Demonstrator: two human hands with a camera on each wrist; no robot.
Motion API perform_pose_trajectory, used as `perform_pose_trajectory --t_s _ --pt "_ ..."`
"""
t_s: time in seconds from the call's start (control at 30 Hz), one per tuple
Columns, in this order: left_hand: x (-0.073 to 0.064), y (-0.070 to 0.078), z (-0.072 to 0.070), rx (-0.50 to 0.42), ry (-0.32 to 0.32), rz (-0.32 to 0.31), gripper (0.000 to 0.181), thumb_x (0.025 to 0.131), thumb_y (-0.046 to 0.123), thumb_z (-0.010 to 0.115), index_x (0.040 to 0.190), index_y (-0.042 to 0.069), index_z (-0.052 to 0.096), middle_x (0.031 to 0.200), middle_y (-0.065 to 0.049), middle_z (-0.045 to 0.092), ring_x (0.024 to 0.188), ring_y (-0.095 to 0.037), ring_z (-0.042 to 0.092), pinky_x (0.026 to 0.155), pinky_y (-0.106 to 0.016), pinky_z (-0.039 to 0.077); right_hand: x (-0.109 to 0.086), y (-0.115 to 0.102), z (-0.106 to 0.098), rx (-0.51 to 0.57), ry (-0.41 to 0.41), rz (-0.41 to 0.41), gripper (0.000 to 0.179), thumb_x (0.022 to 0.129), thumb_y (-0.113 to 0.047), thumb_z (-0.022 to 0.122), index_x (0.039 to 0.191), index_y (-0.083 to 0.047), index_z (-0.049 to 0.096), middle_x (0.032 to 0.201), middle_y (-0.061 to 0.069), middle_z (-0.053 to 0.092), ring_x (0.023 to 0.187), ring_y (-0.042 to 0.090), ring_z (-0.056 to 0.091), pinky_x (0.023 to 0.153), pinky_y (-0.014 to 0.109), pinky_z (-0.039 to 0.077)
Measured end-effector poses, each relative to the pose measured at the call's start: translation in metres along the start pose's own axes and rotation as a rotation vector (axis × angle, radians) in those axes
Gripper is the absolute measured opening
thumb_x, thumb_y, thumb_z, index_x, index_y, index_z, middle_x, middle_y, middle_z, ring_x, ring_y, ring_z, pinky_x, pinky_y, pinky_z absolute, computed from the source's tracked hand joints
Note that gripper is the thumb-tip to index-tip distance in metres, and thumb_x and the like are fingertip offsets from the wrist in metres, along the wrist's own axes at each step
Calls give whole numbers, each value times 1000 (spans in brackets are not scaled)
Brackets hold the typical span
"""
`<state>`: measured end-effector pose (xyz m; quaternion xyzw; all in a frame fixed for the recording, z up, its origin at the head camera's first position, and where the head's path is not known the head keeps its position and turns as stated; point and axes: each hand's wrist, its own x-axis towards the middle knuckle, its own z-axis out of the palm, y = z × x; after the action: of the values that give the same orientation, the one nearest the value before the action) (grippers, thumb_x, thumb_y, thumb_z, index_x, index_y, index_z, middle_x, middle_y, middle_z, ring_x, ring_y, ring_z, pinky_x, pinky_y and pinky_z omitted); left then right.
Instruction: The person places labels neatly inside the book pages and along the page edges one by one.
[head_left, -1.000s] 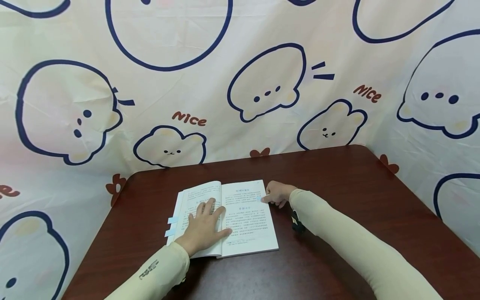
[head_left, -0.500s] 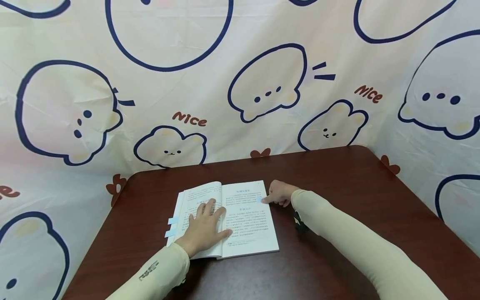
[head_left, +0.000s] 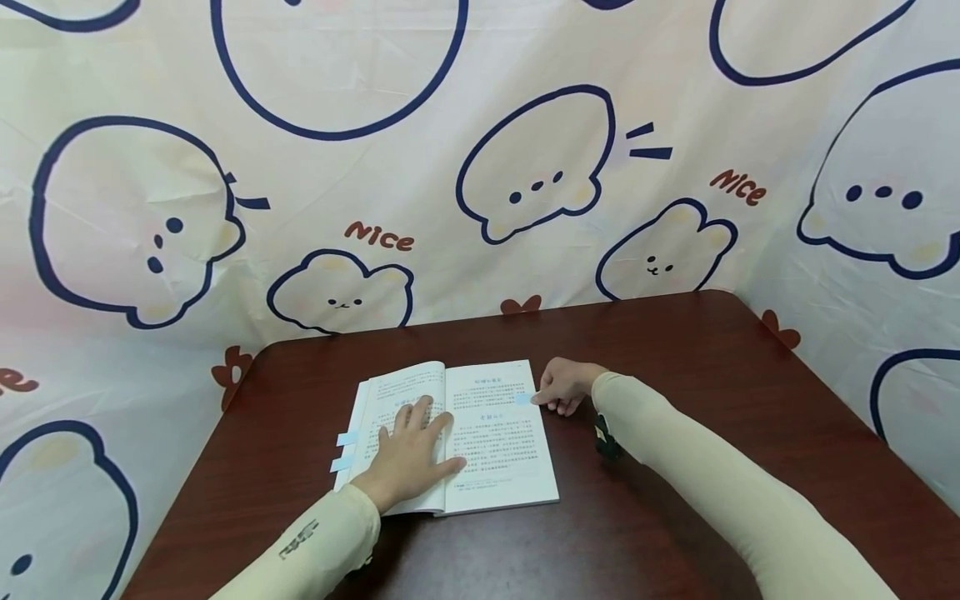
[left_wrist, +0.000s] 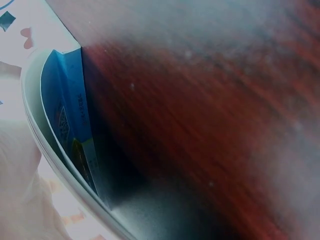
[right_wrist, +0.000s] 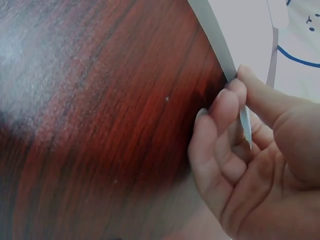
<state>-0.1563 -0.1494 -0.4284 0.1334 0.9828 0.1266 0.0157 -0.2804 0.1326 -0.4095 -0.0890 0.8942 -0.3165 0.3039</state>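
Note:
An open book (head_left: 495, 450) lies on the table with its printed pages up. My left hand (head_left: 405, 462) rests on the left page near the spine, fingers spread. Below it, the left wrist view shows the curved pages and the blue cover (left_wrist: 70, 100). A light-blue sticky tab (head_left: 522, 400) sits at the outer edge of the right page. There my right hand (head_left: 567, 386) pinches with thumb and forefinger. The right wrist view has the pale end of the tab (right_wrist: 246, 125) sticking out past the fingertips, beside the page edge (right_wrist: 215, 40); the other fingers are curled.
Two more light-blue tabs (head_left: 342, 462) stick out from the book's left edge. The dark brown wooden table (head_left: 645, 342) extends around the book. A cartoon-printed cloth (head_left: 420, 183) hangs behind the table and along its sides.
My right hand has shifted slightly right, from over the page to its edge, and more of the blue tab shows. My left hand has stayed in place on the book.

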Motion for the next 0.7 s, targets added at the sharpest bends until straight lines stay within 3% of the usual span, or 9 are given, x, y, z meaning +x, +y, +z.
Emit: perform_pose_trajectory --t_s 0.17,0.47,0.7 --pt "0 0 0 -3 -1 -2 69 88 53 71 145 17 53 161 -20 31 145 -49 30 102 -83 29 -2 -1 1 -74 44 40 51 96 -28 71 53 -14 49 49 -3 45 45 9 50 48 22 50" --pt "-1 -1 2 -7 -5 -14 70 88 54 71 145 18 53 162 -19 31 146 -48 29 103 -83 28 -1 0 3 -46 43 56 43 94 -33 72 60 -10 60 56 -1 57 48 9 55 52 23 53" --pt "-1 -1 2 -13 4 -10 70 88 53 72 145 17 53 161 -19 31 146 -48 30 103 -83 28 8 -3 10 -135 114 112 50 86 -52 76 65 -9 61 60 3 59 52 13 58 51 25 54"
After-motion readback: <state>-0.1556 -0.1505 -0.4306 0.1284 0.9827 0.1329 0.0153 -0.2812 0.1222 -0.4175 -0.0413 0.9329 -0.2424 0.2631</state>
